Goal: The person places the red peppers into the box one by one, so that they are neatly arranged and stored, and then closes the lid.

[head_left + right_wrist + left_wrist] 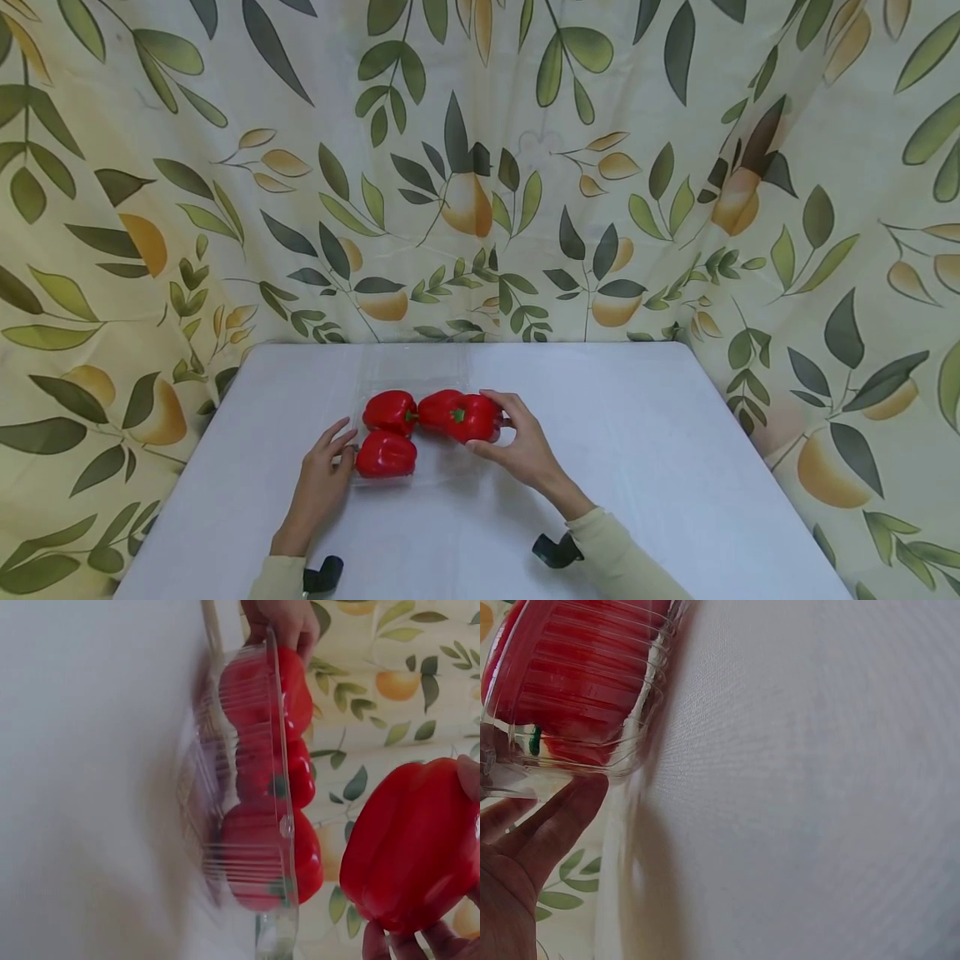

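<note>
Sleeves (630, 554) cross the surface (600, 408); toward its far edge, right hand (528, 450) grips a pepper (412, 847); left hand (321, 483) touches a tray (442, 461), fingers loose.

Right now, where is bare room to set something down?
Tabletop between the right hand and right edge; also between left hand and left edge. Crowded centrally: clear container with three red peppers, fourth pepper gripped.

Had a container (442, 469) on the table (615, 425), between the left hand (324, 477), touching its left side, and the right hand (527, 446). Inside, had a first pepper (386, 455) just beside the left hand, a second pepper (387, 412) behind that, a third pepper (435, 409) toward the right hand. Held a fourth pepper (477, 418) in the right hand, above the container's right end.
</note>
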Demonstrator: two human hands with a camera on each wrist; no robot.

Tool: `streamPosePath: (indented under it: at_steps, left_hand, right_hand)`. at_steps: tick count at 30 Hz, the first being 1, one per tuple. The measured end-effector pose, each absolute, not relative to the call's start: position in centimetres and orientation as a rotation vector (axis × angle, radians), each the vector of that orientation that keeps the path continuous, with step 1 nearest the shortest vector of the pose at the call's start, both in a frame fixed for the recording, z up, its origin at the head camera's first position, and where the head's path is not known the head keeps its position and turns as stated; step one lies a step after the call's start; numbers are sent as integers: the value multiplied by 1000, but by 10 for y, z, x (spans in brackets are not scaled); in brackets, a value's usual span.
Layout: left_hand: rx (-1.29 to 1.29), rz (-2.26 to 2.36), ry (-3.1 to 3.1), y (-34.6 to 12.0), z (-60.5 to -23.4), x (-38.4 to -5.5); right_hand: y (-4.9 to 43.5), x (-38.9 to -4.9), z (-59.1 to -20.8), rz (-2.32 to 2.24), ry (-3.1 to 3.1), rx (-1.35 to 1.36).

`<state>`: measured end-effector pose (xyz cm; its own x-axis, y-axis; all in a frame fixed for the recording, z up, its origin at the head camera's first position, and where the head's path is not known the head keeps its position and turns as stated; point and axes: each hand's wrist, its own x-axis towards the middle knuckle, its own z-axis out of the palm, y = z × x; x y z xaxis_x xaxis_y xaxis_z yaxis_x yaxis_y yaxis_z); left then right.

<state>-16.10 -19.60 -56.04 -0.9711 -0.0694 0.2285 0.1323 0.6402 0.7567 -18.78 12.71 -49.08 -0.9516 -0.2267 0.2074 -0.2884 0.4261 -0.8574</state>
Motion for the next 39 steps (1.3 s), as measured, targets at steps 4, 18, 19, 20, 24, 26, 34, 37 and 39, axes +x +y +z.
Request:
streamPosePath:
  at_steps: [4, 18, 19, 20, 24, 26, 34, 37, 39]
  left_hand:
    - [-60, -1237, -2622, -197, -560, -162]
    - [-57, -1239, -2625, -198, -561, -164]
    - [-58, -1239, -2625, -198, -561, -163]
    - [-58, -1241, -2623, -198, -561, -163]
    - [-64, -1242, -2617, -198, -562, -164]
    - [-64, -1243, -2615, -198, -562, -164]
    - [-61, -1253, -2617, -198, -562, -163]
    - [-68, -1248, -2609, -198, -562, -162]
    - [-79, -1242, -2599, -198, -562, -163]
  right_hand:
    - [121, -187, -490, 1575, -2606, 480]
    - [100, -185, -491, 1571, -2649, 556]
    - [99, -185, -492, 1570, -2653, 562]
    - [99, -185, -492, 1568, -2654, 568]
    - [96, -184, -492, 1581, -2649, 558]
    - [95, -184, -493, 1584, -2646, 547]
    - [89, -182, -496, 1587, -2659, 498]
    - [87, -181, -499, 1576, -2669, 508]
    - [86, -181, -501, 1570, -2676, 517]
